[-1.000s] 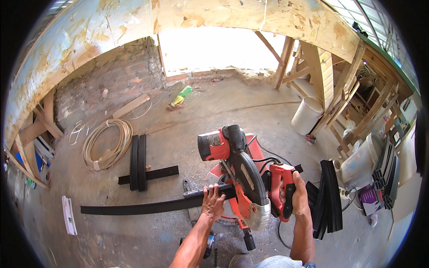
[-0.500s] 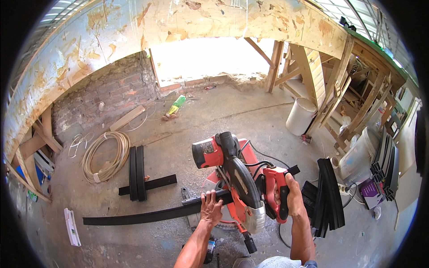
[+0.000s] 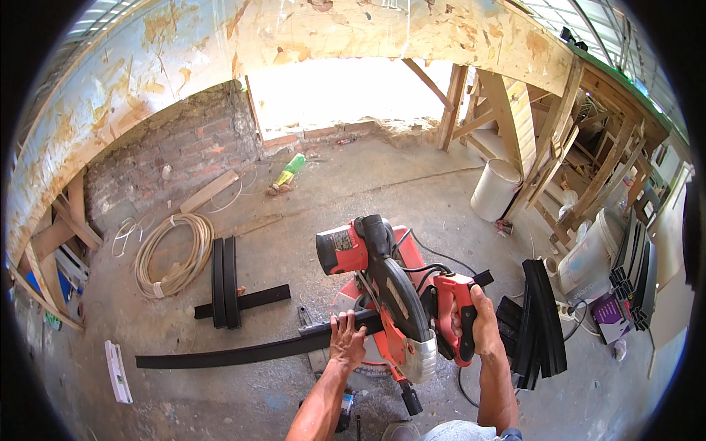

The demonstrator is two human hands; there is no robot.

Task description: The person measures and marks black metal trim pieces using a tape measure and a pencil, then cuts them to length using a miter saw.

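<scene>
A red and black miter saw (image 3: pixel 397 294) sits on the floor in front of me, its head lowered over the base. My right hand (image 3: pixel 483 321) is wrapped round the saw's red and black handle (image 3: pixel 454 316). A long black profile strip (image 3: pixel 235 356) reaches from the far left onto the saw base, lying along the fence. My left hand (image 3: pixel 348 340) holds the strip against the fence, fingers laid over its top edge, left of the blade guard (image 3: pixel 401 290). The guard and motor hide the blade and the strip's right end.
Cut black strips (image 3: pixel 540 323) lie right of the saw, near a power strip (image 3: pixel 566 312). More black pieces (image 3: pixel 226 283) lie at left beside a coiled hose (image 3: pixel 173 257). A level (image 3: pixel 118 373), a green bottle (image 3: pixel 289 173) and a white bucket (image 3: pixel 494 192) stand or lie around.
</scene>
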